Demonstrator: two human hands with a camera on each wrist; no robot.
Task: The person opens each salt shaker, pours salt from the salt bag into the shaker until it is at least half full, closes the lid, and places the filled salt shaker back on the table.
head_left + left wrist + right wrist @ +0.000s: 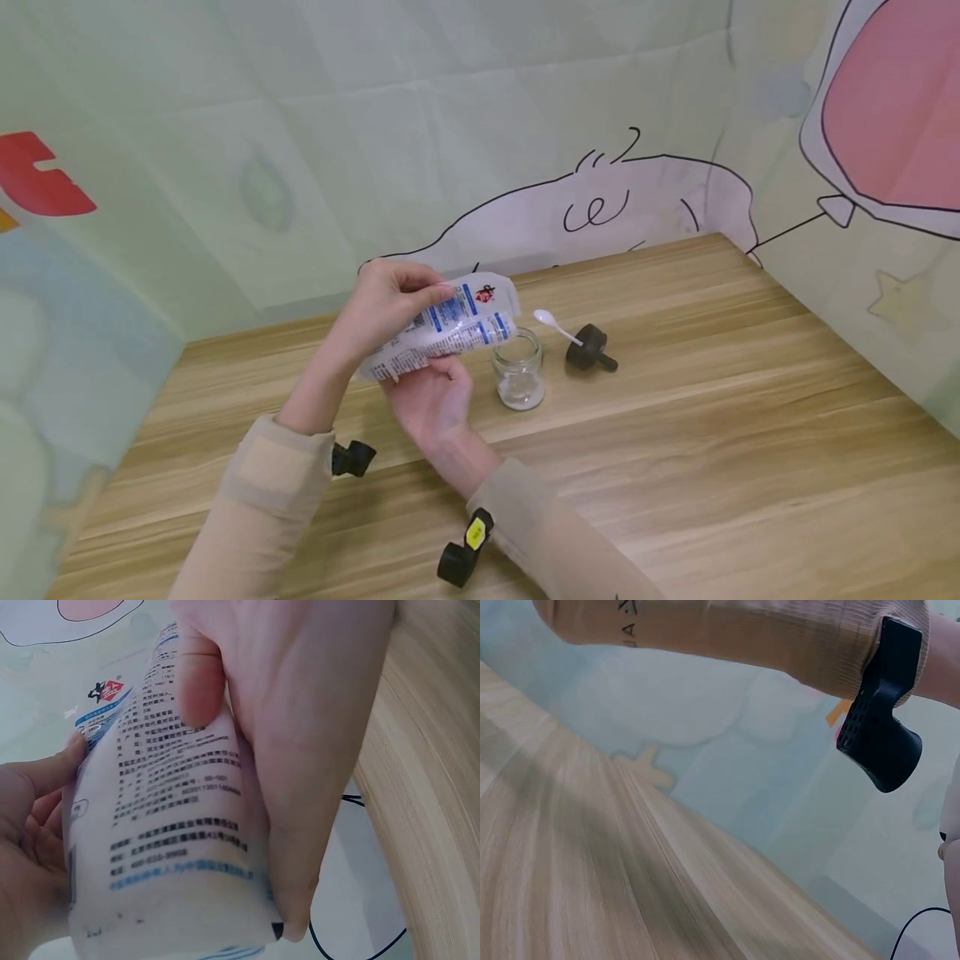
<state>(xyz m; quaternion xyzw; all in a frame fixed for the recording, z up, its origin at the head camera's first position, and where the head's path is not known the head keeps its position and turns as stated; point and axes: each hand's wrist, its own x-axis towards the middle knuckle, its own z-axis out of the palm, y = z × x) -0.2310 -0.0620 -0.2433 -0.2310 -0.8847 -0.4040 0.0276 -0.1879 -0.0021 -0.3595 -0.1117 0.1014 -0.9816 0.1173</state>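
Note:
A white salt bag (pixel 450 325) with blue print and a red logo lies tilted in both hands, its right end beside and above the glass jar's mouth. My left hand (pixel 393 304) grips it from above, thumb on the printed face. Below, my right hand (pixel 435 408) holds the lower edge; its thumb (pixel 201 690) rests on the print in the left wrist view. The small glass jar (pixel 519 375) stands upright with a little whitish content at its bottom. In the right wrist view, only a sliver of the bag (pixel 952 802) shows at the right edge.
Right of the jar lies a black lid (pixel 587 348) with a knob; a white spoon (pixel 555 323) extends from it. The wooden table (pixel 712 417) meets a printed cloth wall (pixel 337 150) at the back. Black wrist cameras (pixel 459 562) stick out from the sleeves.

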